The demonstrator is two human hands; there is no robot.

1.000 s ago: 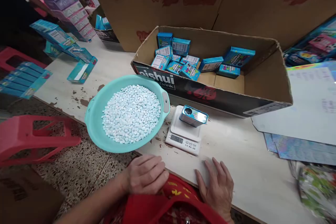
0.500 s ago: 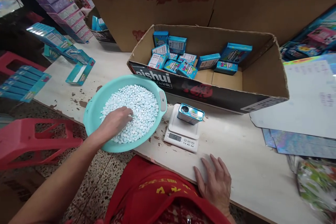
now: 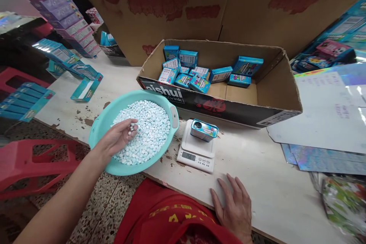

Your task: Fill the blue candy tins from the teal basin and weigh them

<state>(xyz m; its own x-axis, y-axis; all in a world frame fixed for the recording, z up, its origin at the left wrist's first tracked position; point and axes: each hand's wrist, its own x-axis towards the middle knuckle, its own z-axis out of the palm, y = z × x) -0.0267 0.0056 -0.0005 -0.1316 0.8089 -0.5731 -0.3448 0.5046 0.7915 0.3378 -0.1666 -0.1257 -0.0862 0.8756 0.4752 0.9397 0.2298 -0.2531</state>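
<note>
Mint-green bowl (image 3: 98, 131) sits just L of scale (image 3: 192, 145), white pcs (image 3: 153, 129) heaped inside. My L hand (image 3: 122, 135) is over the heap, fingers curled loosely round a few pcs; R hand (image 3: 233, 206) spread on table (image 3: 281, 198) edge, holding nothing. Imo: light grip, small qty, palm cupped over bowl so drops fall back in. Can't count held pcs, some hidden. Tin (image 3: 204, 131) on scale, hole up; fill lvl n/v. Display (image 3: 188, 156) digits hard to read.

bowl (image 3: 99, 127) to scale (image 3: 197, 151) — narrow gap | behind scale: carton wall (image 3: 240, 111) blocks | right of scale — open tabletop (image 3: 243, 152)
</note>
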